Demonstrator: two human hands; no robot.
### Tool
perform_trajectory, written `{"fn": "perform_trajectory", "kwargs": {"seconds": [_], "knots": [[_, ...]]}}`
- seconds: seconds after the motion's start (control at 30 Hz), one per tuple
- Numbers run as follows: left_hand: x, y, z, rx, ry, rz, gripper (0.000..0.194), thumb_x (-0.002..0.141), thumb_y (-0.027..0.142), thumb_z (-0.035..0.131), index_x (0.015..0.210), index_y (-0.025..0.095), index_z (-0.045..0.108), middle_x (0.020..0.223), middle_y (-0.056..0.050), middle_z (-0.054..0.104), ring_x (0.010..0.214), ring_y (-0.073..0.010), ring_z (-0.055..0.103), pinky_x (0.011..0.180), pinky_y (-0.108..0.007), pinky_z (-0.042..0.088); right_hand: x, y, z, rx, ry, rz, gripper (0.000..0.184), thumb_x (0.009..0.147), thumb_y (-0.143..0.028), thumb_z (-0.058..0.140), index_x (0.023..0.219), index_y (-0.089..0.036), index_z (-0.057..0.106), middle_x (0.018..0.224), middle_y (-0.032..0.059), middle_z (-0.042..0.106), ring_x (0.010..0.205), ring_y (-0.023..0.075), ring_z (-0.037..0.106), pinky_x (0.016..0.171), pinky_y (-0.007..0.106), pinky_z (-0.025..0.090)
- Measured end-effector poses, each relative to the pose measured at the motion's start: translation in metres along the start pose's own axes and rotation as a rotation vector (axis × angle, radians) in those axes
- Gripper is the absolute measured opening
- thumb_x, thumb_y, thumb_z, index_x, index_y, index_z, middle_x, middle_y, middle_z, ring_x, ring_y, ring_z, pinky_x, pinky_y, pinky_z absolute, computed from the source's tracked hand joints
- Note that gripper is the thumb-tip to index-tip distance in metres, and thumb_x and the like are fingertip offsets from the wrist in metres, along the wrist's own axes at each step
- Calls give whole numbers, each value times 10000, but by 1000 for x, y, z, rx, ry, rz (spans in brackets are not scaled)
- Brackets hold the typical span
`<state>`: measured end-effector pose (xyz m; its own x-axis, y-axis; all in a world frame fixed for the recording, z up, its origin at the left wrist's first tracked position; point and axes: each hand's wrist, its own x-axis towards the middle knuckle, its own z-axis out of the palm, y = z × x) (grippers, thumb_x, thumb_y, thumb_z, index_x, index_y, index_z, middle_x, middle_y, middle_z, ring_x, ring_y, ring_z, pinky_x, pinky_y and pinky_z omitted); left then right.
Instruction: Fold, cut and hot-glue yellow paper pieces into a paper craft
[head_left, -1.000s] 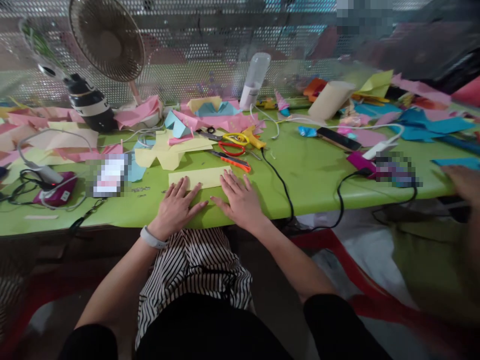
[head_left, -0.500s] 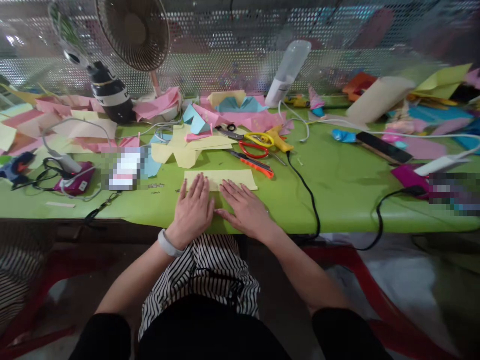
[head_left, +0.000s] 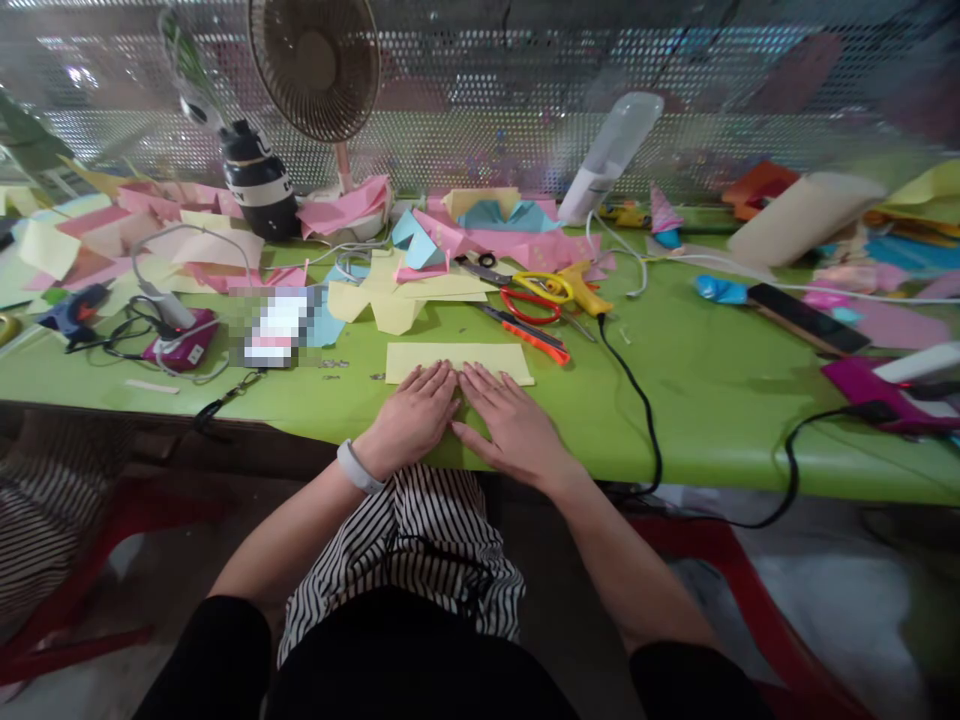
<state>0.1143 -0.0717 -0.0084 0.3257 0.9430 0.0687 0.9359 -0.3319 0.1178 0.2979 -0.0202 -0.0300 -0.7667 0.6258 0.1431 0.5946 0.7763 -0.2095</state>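
Observation:
A pale yellow sheet of paper [head_left: 487, 358], folded into a long strip, lies near the front edge of the green table [head_left: 697, 420]. My left hand [head_left: 411, 418] rests flat on its lower middle, fingers stretched out and close together. My right hand [head_left: 511, 425] lies flat right beside it, fingers spread a little, and the fingertips of both hands meet at the middle of the strip. A white band is on my left wrist.
Behind the strip lie orange-handled scissors [head_left: 529, 320], a yellow glue gun [head_left: 581, 285] with a black cord [head_left: 637, 400], and heaps of pink, blue and yellow paper [head_left: 480, 235]. A fan [head_left: 315, 60] and a dark bottle [head_left: 259, 185] stand at the back.
My hands have slid together along the strip until the fingertips meet at its middle. The view has shifted left, so the table's contents sit further right.

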Motion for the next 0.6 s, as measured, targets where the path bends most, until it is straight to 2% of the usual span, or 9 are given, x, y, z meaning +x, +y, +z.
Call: {"fn": "perform_trajectory", "kwargs": {"seconds": [0.3, 0.47, 0.6], "knots": [[0, -5, 1, -9, -11, -24, 556, 1074, 324, 236, 1497, 5, 406, 1604, -198, 352, 1515, -255, 294, 1252, -415, 242, 3, -2, -5, 26, -28, 18, 817, 999, -640, 244, 1553, -51, 359, 1628, 161, 307, 1538, 272, 252, 1269, 480, 190], [-8, -11, 2, 28, 37, -103, 653, 1058, 453, 293, 1514, -7, 375, 1605, -235, 328, 1514, -295, 292, 1241, -439, 266, 6, -3, -7, 43, -1, 31, 884, 976, -709, 216, 1540, -49, 383, 1621, 165, 321, 1531, 267, 275, 1265, 476, 206], [-11, -15, 3, 56, 66, -112, 699, 1037, 525, 320, 1529, 31, 376, 1612, -235, 320, 1516, -317, 281, 1230, -468, 285, 8, -3, -8, 45, 12, 36, 895, 969, -725, 209, 1536, -57, 396, 1619, 157, 332, 1530, 262, 278, 1266, 459, 207]]}}
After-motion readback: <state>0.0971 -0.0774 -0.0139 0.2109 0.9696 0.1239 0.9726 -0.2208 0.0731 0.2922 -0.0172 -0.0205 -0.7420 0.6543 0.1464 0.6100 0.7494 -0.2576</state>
